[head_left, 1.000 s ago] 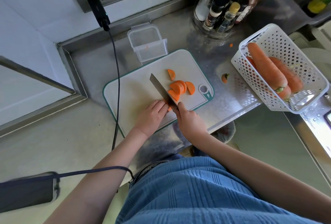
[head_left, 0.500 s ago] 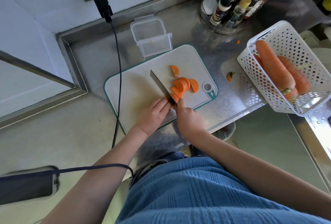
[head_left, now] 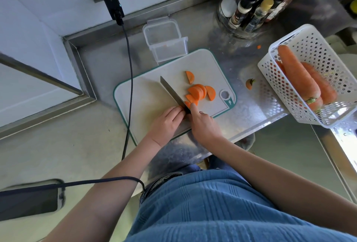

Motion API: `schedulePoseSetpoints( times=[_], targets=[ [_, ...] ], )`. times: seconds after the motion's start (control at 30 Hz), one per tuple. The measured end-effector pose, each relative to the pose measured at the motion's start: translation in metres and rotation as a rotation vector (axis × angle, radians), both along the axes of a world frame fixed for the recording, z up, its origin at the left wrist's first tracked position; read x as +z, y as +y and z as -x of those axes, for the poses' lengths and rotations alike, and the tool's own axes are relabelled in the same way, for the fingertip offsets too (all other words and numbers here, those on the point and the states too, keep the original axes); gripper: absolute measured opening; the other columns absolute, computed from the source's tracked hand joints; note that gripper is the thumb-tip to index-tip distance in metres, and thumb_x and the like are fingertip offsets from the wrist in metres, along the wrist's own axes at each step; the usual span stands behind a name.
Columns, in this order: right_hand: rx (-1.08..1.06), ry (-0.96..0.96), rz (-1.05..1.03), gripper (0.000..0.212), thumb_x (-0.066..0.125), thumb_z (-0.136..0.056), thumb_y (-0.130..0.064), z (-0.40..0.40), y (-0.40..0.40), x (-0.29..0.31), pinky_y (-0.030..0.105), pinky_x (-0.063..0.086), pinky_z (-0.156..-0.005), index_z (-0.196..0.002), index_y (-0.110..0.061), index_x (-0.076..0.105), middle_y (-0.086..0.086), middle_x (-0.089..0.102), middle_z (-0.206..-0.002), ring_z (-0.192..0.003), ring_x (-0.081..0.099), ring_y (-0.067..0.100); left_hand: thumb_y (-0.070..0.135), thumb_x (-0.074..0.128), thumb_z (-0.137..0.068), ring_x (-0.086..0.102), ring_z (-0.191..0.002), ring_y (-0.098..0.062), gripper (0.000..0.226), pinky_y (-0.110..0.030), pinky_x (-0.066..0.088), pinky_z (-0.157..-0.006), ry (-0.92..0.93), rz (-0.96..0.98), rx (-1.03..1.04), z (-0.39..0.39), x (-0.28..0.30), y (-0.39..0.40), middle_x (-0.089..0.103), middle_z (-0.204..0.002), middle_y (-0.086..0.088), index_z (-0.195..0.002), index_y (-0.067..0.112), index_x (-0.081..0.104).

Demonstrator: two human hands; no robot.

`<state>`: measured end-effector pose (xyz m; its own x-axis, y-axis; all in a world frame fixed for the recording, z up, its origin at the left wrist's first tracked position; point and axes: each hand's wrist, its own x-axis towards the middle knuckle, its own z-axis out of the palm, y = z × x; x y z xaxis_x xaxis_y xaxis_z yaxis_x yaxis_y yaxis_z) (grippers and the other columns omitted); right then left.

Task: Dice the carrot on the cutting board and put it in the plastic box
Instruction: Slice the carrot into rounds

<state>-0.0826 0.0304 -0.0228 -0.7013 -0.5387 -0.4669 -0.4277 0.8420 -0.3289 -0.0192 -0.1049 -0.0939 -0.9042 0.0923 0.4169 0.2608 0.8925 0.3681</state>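
Hands: right hand (head_left: pixel 204 125) grips knife (head_left: pixel 172 94), left hand (head_left: pixel 166 123) curled over hidden carrot piece, lower centre | change: slice pile (head_left: pixel 200 92) grown on cutting board (head_left: pixel 143 98) | plastic box (head_left: pixel 165 40) upper centre holds no dice yet.

One cutting board (head_left: pixel 146 94), one knife (head_left: pixel 172 93), one plastic box (head_left: pixel 166 42), one white basket (head_left: pixel 316 52) holding three whole carrots (head_left: pixel 297 75) (the third mostly hidden), two hands (head_left: pixel 166 123), one phone (head_left: pixel 29 201), and roughly six carrot slices (head_left: pixel 199 92) on the board
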Motion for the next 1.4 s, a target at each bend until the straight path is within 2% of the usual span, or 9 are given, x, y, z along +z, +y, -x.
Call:
schedulePoseSetpoints(
  times=[0.2,0.37,0.47,0.63,0.83,0.97,1.1,1.3,1.4],
  targets=[
    [0.032,0.024,-0.041,0.03,0.034,-0.098,-0.011,0.004,-0.003,0.007,0.031,0.035,-0.045,-0.124,-0.017,0.02,0.005,0.045,-0.062,-0.052,0.049,0.024,0.005,0.062,-0.086,0.055,-0.099,-0.022,0.018,-0.032,0.049,-0.092,-0.005,0.02,-0.037,-0.003,0.0,-0.002,0.065,-0.102,-0.013,-0.103,0.0,0.066],
    [-0.065,0.037,0.051,0.02,0.031,-0.103,-0.027,0.005,-0.001,0.012,0.039,0.047,-0.054,-0.115,-0.011,0.031,0.008,0.052,-0.068,-0.062,0.058,0.031,0.007,0.065,-0.085,0.054,-0.1,-0.021,0.021,-0.032,0.054,-0.081,-0.013,0.092,-0.048,-0.002,-0.002,-0.004,0.064,-0.103,-0.009,-0.106,0.005,0.062],
    [-0.073,0.067,0.068,0.025,0.028,-0.103,-0.035,0.004,0.004,0.015,0.037,0.043,-0.051,-0.112,-0.012,0.031,0.003,0.045,-0.062,-0.055,0.052,0.028,0.013,0.062,-0.088,0.052,-0.093,-0.022,0.014,-0.033,0.052,-0.075,0.013,0.151,-0.032,-0.002,0.001,-0.005,0.064,-0.097,-0.008,-0.101,0.008,0.058],
    [0.001,0.079,0.017,0.011,0.03,-0.104,-0.023,-0.001,0.005,0.011,0.04,0.049,-0.051,-0.112,-0.018,0.024,0.007,0.05,-0.062,-0.055,0.056,0.029,0.013,0.063,-0.088,0.051,-0.089,-0.023,0.011,-0.034,0.052,-0.069,0.013,0.144,0.048,-0.001,0.0,-0.001,0.063,-0.093,-0.006,-0.095,0.009,0.057],
    [0.027,0.099,-0.01,0.015,0.036,-0.102,-0.016,-0.009,0.006,0.002,0.039,0.047,-0.048,-0.11,-0.019,0.023,0.001,0.042,-0.057,-0.054,0.056,0.03,0.009,0.061,-0.087,0.049,-0.091,-0.023,0.008,-0.034,0.052,-0.073,-0.022,0.063,0.063,-0.003,-0.001,0.002,0.061,-0.092,-0.009,-0.093,0.006,0.058],
    [0.048,0.121,-0.066,0.02,0.038,-0.097,-0.004,-0.012,0.006,-0.001,0.035,0.037,-0.045,-0.112,-0.013,0.029,-0.001,0.037,-0.055,-0.052,0.049,0.027,0.011,0.054,-0.09,0.048,-0.091,-0.023,0.01,-0.035,0.052,-0.074,-0.04,0.049,0.055,-0.003,0.001,0.001,0.061,-0.092,-0.011,-0.093,0.003,0.06],
    [0.095,0.142,-0.094,0.031,0.038,-0.092,0.002,-0.014,0.006,0.0,0.033,0.038,-0.048,-0.118,-0.011,0.028,-0.001,0.036,-0.057,-0.054,0.049,0.025,0.014,0.049,-0.092,0.048,-0.09,-0.023,0.019,-0.035,0.053,-0.074,-0.037,0.042,0.067,-0.003,0.003,0.002,0.061,-0.089,-0.012,-0.09,0.001,0.063],
    [0.107,0.154,-0.126,0.033,0.039,-0.091,0.004,-0.016,0.004,-0.005,0.032,0.037,-0.047,-0.119,-0.01,0.029,-0.001,0.035,-0.056,-0.049,0.044,0.022,0.012,0.055,-0.09,0.049,-0.091,-0.023,0.014,-0.037,0.054,-0.073,-0.036,0.028,0.063,-0.004,-0.001,0.002,0.062,-0.093,-0.013,-0.093,0.0,0.063],
    [0.099,0.112,-0.115,0.037,0.04,-0.091,0.004,-0.013,-0.003,-0.008,0.036,0.047,-0.053,-0.122,-0.009,0.026,0.0,0.044,-0.064,-0.06,0.059,0.029,0.008,0.056,-0.088,0.05,-0.096,-0.025,0.014,-0.039,0.054,-0.077,-0.019,0.028,0.062,-0.006,-0.006,0.001,0.063,-0.097,-0.015,-0.098,0.0,0.06]
  ],
)
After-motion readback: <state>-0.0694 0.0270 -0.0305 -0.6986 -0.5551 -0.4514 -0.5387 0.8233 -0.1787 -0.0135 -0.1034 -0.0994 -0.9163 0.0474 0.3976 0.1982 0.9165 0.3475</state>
